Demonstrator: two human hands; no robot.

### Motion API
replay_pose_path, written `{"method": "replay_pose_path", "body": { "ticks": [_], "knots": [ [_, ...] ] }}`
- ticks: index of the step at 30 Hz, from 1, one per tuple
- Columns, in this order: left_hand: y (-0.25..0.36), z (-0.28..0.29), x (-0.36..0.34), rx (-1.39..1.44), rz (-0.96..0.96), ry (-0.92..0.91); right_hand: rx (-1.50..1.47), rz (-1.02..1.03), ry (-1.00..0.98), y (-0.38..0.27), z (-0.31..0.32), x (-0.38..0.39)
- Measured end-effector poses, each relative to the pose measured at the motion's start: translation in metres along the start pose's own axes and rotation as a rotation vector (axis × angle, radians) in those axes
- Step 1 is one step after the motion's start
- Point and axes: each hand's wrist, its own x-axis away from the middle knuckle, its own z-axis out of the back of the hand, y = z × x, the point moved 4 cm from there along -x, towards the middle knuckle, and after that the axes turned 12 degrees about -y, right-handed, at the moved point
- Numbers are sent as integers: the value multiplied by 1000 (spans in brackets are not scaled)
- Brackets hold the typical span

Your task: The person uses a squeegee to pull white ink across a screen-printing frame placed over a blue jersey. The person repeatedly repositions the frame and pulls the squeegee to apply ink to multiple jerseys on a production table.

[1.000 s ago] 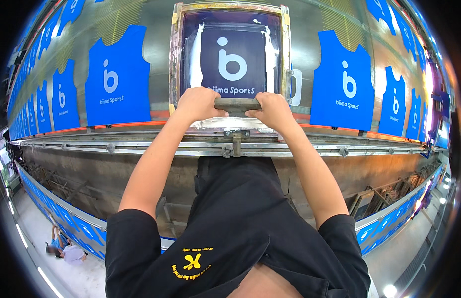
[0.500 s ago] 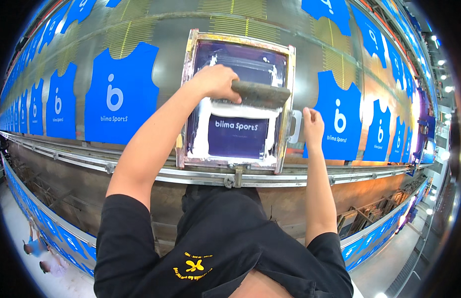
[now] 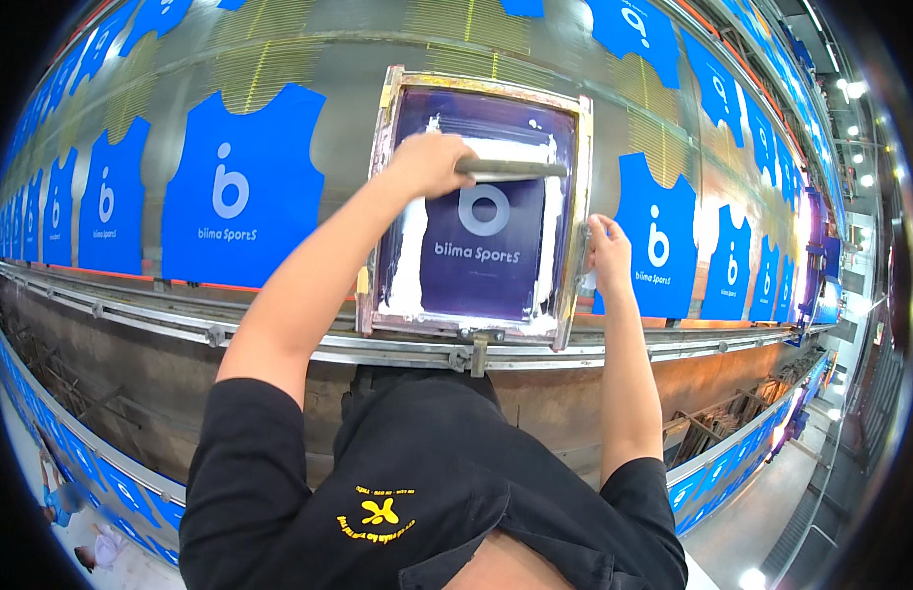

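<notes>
A screen printing frame (image 3: 582, 177) with a dark purple mesh (image 3: 466, 280) lies before me on the long table. My left hand (image 3: 432, 163) is closed around the left end of a squeegee (image 3: 520, 169), which lies across the upper part of the mesh. White ink (image 3: 409, 261) lines both sides of the mesh and its lower edge; a pale rounded design and lettering show in the middle. At the frame's right rail, the fingers of my right hand (image 3: 610, 254) are curled closed against the edge, mostly hiding a pale loop-shaped handle there.
Blue sleeveless fabric pieces (image 3: 279, 211) with white prints lie in rows to left and right of the frame. A metal rail (image 3: 279, 346) with a clamp (image 3: 479, 354) runs along the near table edge. Two people (image 3: 100, 546) are far off at lower left.
The squeegee has gone away from me up the mesh in my left hand, uncovering the round design. My right hand has come left to the frame's right edge.
</notes>
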Motion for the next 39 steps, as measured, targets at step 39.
{"method": "replay_pose_path", "body": {
  "ticks": [39],
  "knots": [
    [-283,147,347,-244,20,68,141,180,233,-63,-484,63]
  ]
}}
